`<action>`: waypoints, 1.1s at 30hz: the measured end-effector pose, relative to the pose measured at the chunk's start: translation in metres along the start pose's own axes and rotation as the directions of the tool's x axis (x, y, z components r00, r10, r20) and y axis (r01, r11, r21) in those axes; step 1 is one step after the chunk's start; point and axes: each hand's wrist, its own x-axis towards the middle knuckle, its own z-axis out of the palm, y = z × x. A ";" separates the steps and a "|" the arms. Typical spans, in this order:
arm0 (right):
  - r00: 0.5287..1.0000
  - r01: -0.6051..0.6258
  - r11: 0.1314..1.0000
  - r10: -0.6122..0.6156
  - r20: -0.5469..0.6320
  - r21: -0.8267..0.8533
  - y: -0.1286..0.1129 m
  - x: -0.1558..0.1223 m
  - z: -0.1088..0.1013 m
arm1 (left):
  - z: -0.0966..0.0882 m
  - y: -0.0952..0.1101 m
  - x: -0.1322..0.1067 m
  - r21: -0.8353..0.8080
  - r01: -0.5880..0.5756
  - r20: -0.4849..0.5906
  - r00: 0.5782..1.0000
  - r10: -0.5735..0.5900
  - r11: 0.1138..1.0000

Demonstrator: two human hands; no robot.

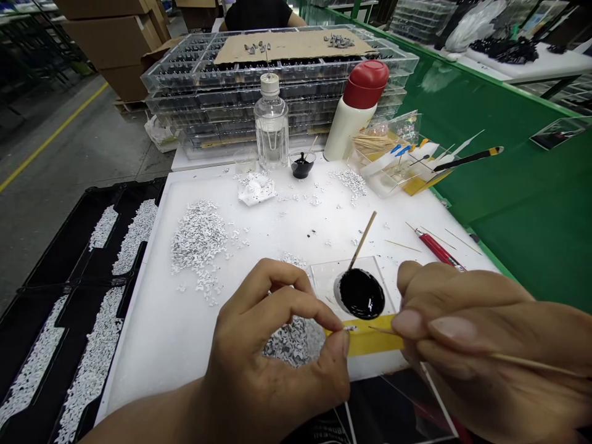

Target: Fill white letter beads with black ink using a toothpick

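Between thumb and forefinger, my left hand (277, 333) pinches a tiny white piece (350, 328) with a dark spot on it. My right hand (481, 333) grips a thin wooden toothpick (531, 364), its tip pointing at the piece with a small gap between them. Just behind the fingertips lies a pool of black paint (362, 294) on a clear plate (324, 277), with a wooden stick (363, 239) leaning in it. Yellow tape (372, 339) runs beneath the fingertips. A heap of small white-and-black pieces (293, 342) shows partly behind my left hand.
Loose white pieces (198, 237) cover the left of the white table (152, 333). Farther back stand a clear bottle (271, 126), a small black cup (302, 165), a red-capped flask (356, 111) and stacked trays (208, 105). A red pen-like tool (439, 248) lies right. Black trays (87, 308) flank the table.
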 end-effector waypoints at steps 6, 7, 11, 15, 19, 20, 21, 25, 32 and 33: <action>0.984 -0.126 0.978 0.103 -0.145 -0.166 -0.011 0.002 0.003 | 0.000 -0.001 -0.002 -0.002 0.008 0.001 1.000 -0.008 1.000; 0.981 -0.152 0.969 0.125 -0.146 -0.195 -0.013 0.002 0.004 | 0.000 -0.001 -0.002 0.002 0.006 0.002 1.000 -0.006 1.000; 0.982 -0.159 0.958 0.129 -0.135 -0.239 -0.017 0.001 0.005 | 0.001 -0.001 -0.001 0.016 -0.007 0.000 1.000 0.007 1.000; 0.991 -0.117 0.960 0.097 -0.094 -0.252 -0.013 -0.003 0.002 | 0.001 0.001 0.001 0.026 -0.001 -0.007 1.000 0.002 1.000; 0.993 -0.092 0.962 0.071 -0.090 -0.258 -0.008 -0.004 0.000 | 0.001 0.002 0.002 0.035 -0.016 -0.009 1.000 0.017 0.999; 0.994 -0.096 0.961 0.077 -0.082 -0.258 -0.007 -0.004 -0.001 | 0.001 0.002 0.003 0.038 -0.019 -0.009 1.000 0.020 0.999; 0.994 -0.097 0.962 0.082 -0.068 -0.255 -0.007 -0.004 -0.002 | 0.001 0.002 0.003 0.041 -0.020 -0.008 1.000 0.021 0.999; 0.999 -0.038 0.991 0.036 -0.016 -0.131 -0.005 -0.002 -0.004 | 0.001 0.000 0.003 0.033 -0.025 -0.005 1.000 0.025 0.999; 0.992 -0.078 0.996 0.073 -0.099 -0.047 -0.003 -0.007 0.004 | 0.001 0.000 0.001 0.019 -0.016 -0.019 1.000 0.016 1.000; 0.990 -0.090 0.994 0.082 -0.111 -0.066 -0.003 -0.008 0.004 | 0.000 0.000 0.001 0.023 -0.017 -0.012 1.000 0.017 1.000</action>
